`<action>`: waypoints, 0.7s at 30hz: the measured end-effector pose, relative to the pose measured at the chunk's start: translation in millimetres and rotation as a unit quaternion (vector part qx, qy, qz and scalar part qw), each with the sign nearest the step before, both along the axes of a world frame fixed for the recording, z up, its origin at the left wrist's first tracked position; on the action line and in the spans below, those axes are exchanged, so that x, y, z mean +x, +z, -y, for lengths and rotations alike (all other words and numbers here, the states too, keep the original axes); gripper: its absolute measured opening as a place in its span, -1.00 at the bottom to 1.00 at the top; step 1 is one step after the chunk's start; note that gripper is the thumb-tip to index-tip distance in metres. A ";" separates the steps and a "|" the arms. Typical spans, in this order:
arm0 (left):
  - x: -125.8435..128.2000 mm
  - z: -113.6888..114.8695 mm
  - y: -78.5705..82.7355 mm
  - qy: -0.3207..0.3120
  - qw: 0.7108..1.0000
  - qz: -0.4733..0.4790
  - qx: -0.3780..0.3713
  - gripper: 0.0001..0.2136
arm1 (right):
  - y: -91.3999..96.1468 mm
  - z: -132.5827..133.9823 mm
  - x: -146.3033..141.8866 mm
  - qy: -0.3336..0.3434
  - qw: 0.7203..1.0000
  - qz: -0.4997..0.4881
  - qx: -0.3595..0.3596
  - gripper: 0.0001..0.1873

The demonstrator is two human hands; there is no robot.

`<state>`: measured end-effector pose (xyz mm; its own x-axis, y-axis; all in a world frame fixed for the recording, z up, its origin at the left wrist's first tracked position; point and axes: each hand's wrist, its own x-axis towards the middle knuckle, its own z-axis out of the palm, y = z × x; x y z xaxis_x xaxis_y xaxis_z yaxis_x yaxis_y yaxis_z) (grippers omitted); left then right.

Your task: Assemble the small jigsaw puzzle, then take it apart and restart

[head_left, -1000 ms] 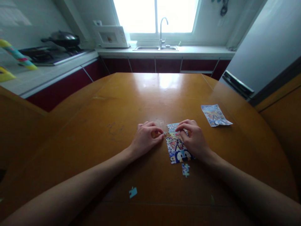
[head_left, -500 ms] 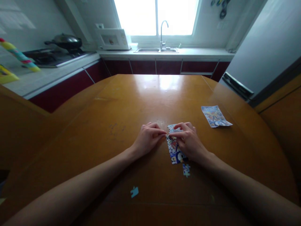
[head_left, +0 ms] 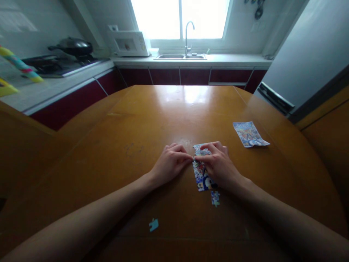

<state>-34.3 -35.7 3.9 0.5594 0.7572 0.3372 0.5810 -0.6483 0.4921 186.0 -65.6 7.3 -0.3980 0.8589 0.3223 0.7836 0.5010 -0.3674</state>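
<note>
A partly assembled jigsaw puzzle (head_left: 201, 178) with a colourful cartoon print lies on the wooden table. My right hand (head_left: 219, 163) rests over its right side with bent fingers, holding it, and covers much of the picture. At the puzzle's left edge, the thumb and index finger of my left hand (head_left: 174, 158) are pinched together. Whatever sits between those fingertips is too small to make out. Just below the puzzle is a small group of joined pieces (head_left: 215, 198). A pale blue puzzle piece (head_left: 154, 225) lies apart, nearer to me and to the left.
A creased printed sheet (head_left: 249, 134) with a similar picture lies to the right on the table (head_left: 131, 120). Beyond the table are a sink (head_left: 170, 56), a white microwave (head_left: 129, 43) and a wok (head_left: 75, 46) on the stove. A fridge (head_left: 305, 62) stands at the right.
Both hands stay at the puzzle, with the left fingertips shifted slightly down along its left edge. The whole view has tilted a little; the loose pieces look unmoved.
</note>
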 end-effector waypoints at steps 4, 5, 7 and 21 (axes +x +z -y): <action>0.5 -0.3 1.0 -0.001 1.000 -0.001 -0.012 -0.87 | 3.7 1.3 -1.4 0.000 1.000 0.019 0.008 -0.74; 0.6 -0.2 1.3 -0.001 1.000 -0.001 -0.013 -0.87 | 4.5 1.7 -1.8 0.001 1.000 0.021 0.011 -0.74; 0.8 0.0 1.6 0.001 1.000 0.001 -0.012 -0.87 | 5.3 2.2 -2.3 0.003 1.000 0.021 0.013 -0.74; 3.6 0.9 6.2 0.037 0.998 0.047 -0.013 -0.79 | 1.7 1.0 -0.1 0.002 0.999 -0.034 -0.025 -0.69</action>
